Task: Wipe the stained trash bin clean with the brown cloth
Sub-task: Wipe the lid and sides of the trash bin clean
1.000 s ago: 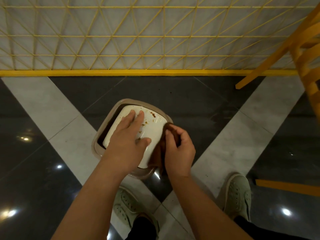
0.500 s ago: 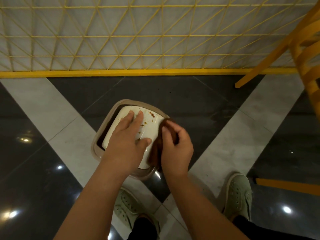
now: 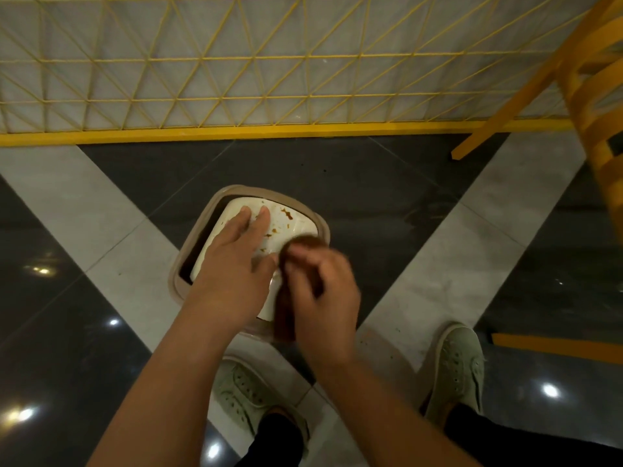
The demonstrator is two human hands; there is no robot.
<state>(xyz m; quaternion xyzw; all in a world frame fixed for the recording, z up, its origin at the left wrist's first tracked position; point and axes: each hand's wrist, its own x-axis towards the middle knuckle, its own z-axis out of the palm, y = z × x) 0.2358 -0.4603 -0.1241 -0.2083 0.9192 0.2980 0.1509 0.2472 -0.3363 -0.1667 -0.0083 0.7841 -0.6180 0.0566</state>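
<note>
The trash bin (image 3: 296, 227) sits on the floor (image 3: 387, 203) in front of the person's shoes, and its white lid is only partly clean. Brown stains (image 3: 286, 214) still show on the far part of the lid, near the fingertips of the left hand (image 3: 232, 267), so I think the job is in the middle, with more wiping to do. The left hand lies flat and open on the lid, its grip spread apart, holding the bin steady. The right hand (image 3: 323, 291) is blurry, but its grip looks closed around the brown cloth (image 3: 303, 242), which is bunched up and touching the right side of the lid. The cloth is near the lid's right edge, so a big swipe could slip off it. There is bare floor all around the bin. The yellow fence (image 3: 236, 62) is well behind it, and the yellow chair (image 3: 586, 106) is off to the right, well apart.
</note>
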